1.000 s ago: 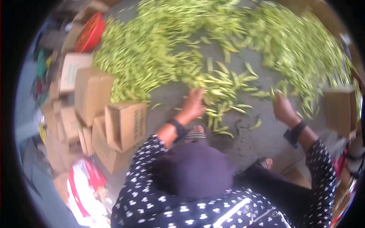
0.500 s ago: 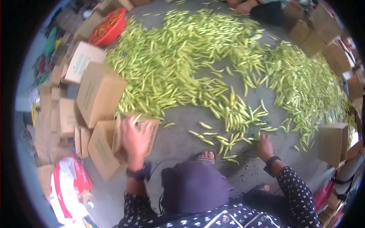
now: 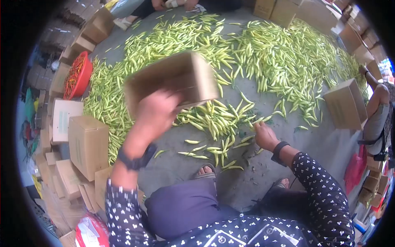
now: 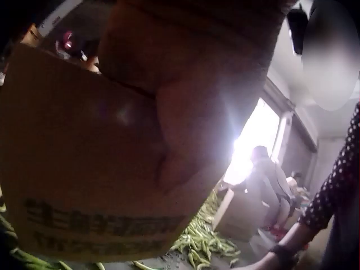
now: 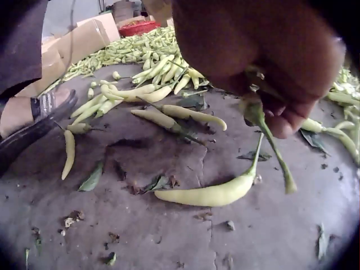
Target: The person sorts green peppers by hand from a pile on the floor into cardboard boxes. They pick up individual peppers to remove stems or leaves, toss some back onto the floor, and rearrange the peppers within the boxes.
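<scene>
In the head view the left hand (image 3: 158, 111) grips the near edge of a tilted, blurred cardboard box (image 3: 205, 78), held above the pale green peppers (image 3: 216, 121). The left wrist view has the printed box side (image 4: 84, 169) close up, with the hand (image 4: 191, 112) over its edge. My right hand (image 3: 266, 136) is low over the floor at the right of the small pepper pile. Its fingers are curled round a pepper, whose green stem (image 5: 273, 146) hangs out in the right wrist view. Below lies a single curved pepper (image 5: 211, 195).
Wide heaps of peppers (image 3: 279, 61) cover the far floor. Cardboard boxes (image 3: 88, 144) and a red basin (image 3: 84, 78) line the left side; another box (image 3: 345, 105) stands at the right. Other people's hands (image 3: 191, 4) and an arm (image 3: 380, 99) show at the edges.
The left hand has lifted the box from the left side and carried it right, over the peppers. The right hand remains low by the small pile, while the head view has shifted.
</scene>
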Demonstrator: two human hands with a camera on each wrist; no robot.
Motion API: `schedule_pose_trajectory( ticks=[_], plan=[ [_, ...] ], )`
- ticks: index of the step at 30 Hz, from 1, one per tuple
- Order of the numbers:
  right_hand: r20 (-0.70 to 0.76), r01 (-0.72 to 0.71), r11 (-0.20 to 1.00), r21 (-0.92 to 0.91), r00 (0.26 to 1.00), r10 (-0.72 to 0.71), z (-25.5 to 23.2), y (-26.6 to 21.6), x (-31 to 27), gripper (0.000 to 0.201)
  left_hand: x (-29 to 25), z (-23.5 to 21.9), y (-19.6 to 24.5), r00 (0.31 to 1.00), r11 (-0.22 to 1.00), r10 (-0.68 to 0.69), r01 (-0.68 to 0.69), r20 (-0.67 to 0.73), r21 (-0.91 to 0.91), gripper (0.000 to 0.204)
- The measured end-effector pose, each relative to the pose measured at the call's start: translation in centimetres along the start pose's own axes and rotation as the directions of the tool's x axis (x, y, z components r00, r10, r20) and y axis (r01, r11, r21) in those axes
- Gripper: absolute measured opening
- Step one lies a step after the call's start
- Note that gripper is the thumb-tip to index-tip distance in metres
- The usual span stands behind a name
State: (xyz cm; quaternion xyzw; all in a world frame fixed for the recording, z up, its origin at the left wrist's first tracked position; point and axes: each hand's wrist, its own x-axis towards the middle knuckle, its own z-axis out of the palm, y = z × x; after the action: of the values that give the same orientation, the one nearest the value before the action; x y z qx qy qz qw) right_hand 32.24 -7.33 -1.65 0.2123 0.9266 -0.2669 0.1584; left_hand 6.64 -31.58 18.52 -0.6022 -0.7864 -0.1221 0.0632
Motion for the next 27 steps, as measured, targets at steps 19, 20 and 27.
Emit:
schedule_pose_trajectory(
  ticks=[19, 20, 27],
  plan=[
    [-0.708, 0.309, 0.949, -0.066, 0.655, -0.263, -14.8, -7.0, -2.7, 0.020, 12.4, 13.4, 6.2, 0.928, 0.857, 0.163, -0.301, -0.334, -0.418, 0.018],
    [-0.706, 0.313, 0.947, -0.070, 0.655, -0.269, -15.4, -7.1, -0.9, 0.020, 11.9, 12.9, 5.2, 0.919, 0.869, 0.081, -0.255, -0.387, -0.423, 0.015],
    [-0.622, 0.181, 0.980, -0.087, 0.758, -0.195, -12.7, -8.3, 3.6, 0.038, 4.1, 13.2, -7.3, 0.736, 0.789, -0.604, 0.500, -0.306, -0.357, 0.012]
  ],
)
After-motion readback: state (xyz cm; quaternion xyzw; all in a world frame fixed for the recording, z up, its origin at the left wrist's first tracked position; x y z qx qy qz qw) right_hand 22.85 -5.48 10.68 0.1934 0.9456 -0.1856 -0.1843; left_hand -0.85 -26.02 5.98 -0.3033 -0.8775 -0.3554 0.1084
